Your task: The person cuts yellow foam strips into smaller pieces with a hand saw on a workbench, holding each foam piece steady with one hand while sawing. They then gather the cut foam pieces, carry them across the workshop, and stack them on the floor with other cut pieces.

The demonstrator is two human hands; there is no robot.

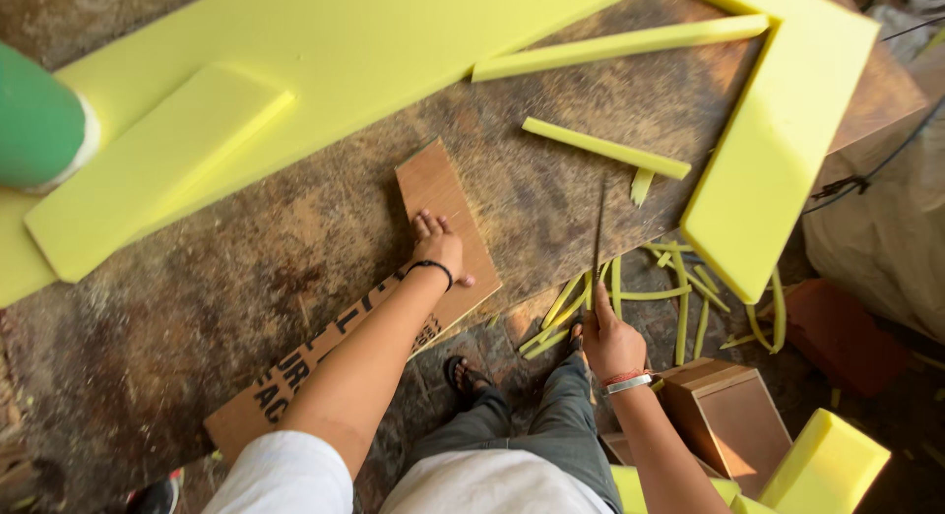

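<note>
On the worn table [246,278]:
Left hand [438,243]: pressed flat, fingers spread, on cardboard strip [433,184].
Right hand [610,342]: clamped on long knife [597,238].
Care: blade best kept clear of fingers.
Far: yellow foam slabs [778,130].

left hand [438,246] flat on cardboard strip [433,194] | right hand [610,342] grips long blade [598,233]

free: bare tabletop [246,278] centre | blocked: foam slabs [778,130], foam strip [605,148]
</note>
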